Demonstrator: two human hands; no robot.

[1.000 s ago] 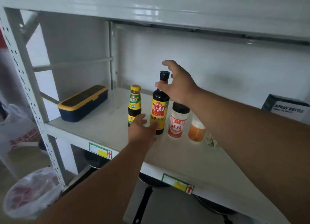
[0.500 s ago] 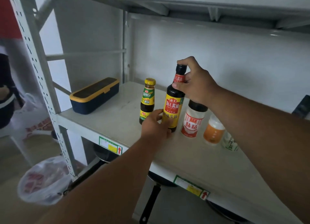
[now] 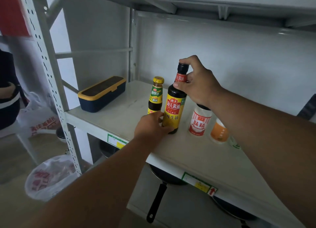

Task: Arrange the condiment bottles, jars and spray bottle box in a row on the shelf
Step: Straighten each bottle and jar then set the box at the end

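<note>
Head view showed my right hand [image 3: 198,81] closed around the neck of the tall dark soy sauce bottle with the yellow label and black cap [image 3: 174,106], thumb on the near side, fingers wrapped over the red collar; half a second earlier that hand had only just settled there, and a second earlier it was still spread open above the cap; so the grip had now firmed. My left hand [image 3: 150,125] cupped the bottle's base, fingers pressed against the lower label; it had crept forward from the shelf surface. The bottle stood upright on the pale shelf board [image 3: 196,152], just left of my right wrist; the smaller dark sauce bottle with a gold cap and green label [image 3: 155,96] stood close beyond my left fingers; whether they touched I could not tell. Under my right forearm sat the white jar with red label [image 3: 199,121] and the orange jar [image 3: 219,131]. I judged the tall bottle was ready to be nudged into line.
</note>
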